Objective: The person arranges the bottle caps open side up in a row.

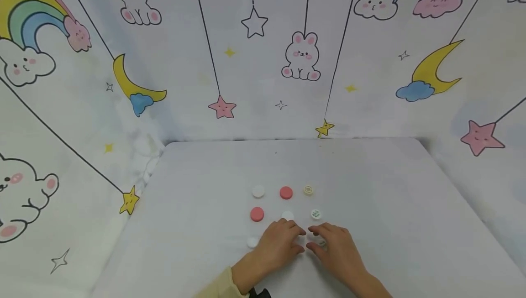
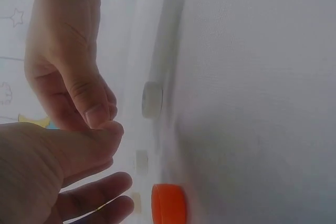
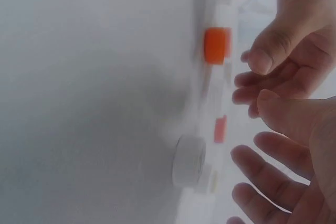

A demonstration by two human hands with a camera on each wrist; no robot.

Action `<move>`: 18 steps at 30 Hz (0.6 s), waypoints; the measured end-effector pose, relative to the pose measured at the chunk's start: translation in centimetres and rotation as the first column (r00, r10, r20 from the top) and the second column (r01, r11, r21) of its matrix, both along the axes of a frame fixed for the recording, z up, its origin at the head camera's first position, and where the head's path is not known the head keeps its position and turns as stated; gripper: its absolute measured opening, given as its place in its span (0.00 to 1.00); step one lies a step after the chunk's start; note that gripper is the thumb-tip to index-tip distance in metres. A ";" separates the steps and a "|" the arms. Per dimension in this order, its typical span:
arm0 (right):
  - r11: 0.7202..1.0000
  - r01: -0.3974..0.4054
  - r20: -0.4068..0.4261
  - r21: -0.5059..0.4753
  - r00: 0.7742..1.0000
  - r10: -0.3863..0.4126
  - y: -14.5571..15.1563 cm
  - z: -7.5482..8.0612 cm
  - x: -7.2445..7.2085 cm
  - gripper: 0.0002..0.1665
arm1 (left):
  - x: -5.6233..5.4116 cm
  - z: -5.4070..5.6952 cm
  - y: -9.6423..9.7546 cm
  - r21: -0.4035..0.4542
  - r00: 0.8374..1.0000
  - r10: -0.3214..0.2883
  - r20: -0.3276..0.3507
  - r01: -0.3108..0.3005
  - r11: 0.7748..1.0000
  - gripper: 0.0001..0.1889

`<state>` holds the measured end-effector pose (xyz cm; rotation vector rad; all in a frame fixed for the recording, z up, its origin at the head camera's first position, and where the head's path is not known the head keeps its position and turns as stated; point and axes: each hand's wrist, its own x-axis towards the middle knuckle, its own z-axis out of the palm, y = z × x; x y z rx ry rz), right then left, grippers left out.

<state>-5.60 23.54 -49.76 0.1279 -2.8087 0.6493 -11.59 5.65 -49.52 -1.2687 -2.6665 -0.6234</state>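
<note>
My left hand (image 1: 279,243) and right hand (image 1: 337,250) hover above the table, facing each other with bent fingers and a small gap between them. Neither holds anything. An orange cap (image 2: 168,204) stands near my left hand in the left wrist view; that hand hides it in the head view. A white cap (image 1: 287,216) shows partly past the left fingers. Another white cap (image 1: 252,242) lies beside the left wrist. Beneath the right hand is a white printed cap (image 1: 322,243), partly covered. A white cap with green print (image 1: 316,214) lies just beyond the right fingers.
Farther back lie a white cap (image 1: 258,191), a red cap (image 1: 286,192) and a cream cap (image 1: 308,190) in a row. A second red cap (image 1: 256,214) sits in front of them. The white table (image 1: 411,206) meets a cartoon-printed backdrop (image 1: 176,51).
</note>
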 end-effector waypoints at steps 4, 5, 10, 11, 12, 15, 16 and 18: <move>0.999 0.034 0.025 0.007 0.999 -0.034 1.0 -0.3 0.4 0.22 | 0.1 -0.2 1.0 -0.037 1.000 -0.017 0.002 0.017 0.999 0.16; 0.999 0.039 0.025 0.007 0.999 -0.039 1.2 -0.3 0.5 0.22 | 0.1 -0.2 1.2 -0.038 1.000 -0.021 -0.001 0.021 0.999 0.16; 0.998 0.054 0.014 -0.009 0.998 -0.054 2.1 -0.3 1.0 0.22 | 0.3 -0.2 2.2 -0.034 0.998 -0.047 -0.031 0.046 0.998 0.16; 0.998 0.056 0.016 -0.012 0.998 -0.056 2.2 -0.4 1.0 0.22 | 0.3 -0.2 2.3 -0.035 0.998 -0.050 -0.034 0.049 0.998 0.16; 0.998 0.058 0.023 -0.012 0.998 -0.057 2.3 -0.4 1.1 0.22 | 0.4 -0.2 2.4 -0.039 0.998 -0.051 -0.037 0.050 0.998 0.16; 0.998 0.059 0.040 -0.017 0.998 -0.058 2.6 -0.5 1.3 0.22 | 0.5 -0.2 2.8 -0.047 0.998 -0.052 -0.039 0.050 0.998 0.16; 0.998 0.059 0.042 -0.018 0.997 -0.059 2.7 -0.6 1.3 0.22 | 0.5 -0.2 2.9 -0.052 0.998 -0.052 -0.041 0.050 0.997 0.16; 0.998 0.059 0.042 -0.020 0.997 -0.059 2.9 -0.7 1.5 0.22 | 0.5 -0.2 3.2 -0.068 0.998 -0.052 -0.044 0.049 0.996 0.16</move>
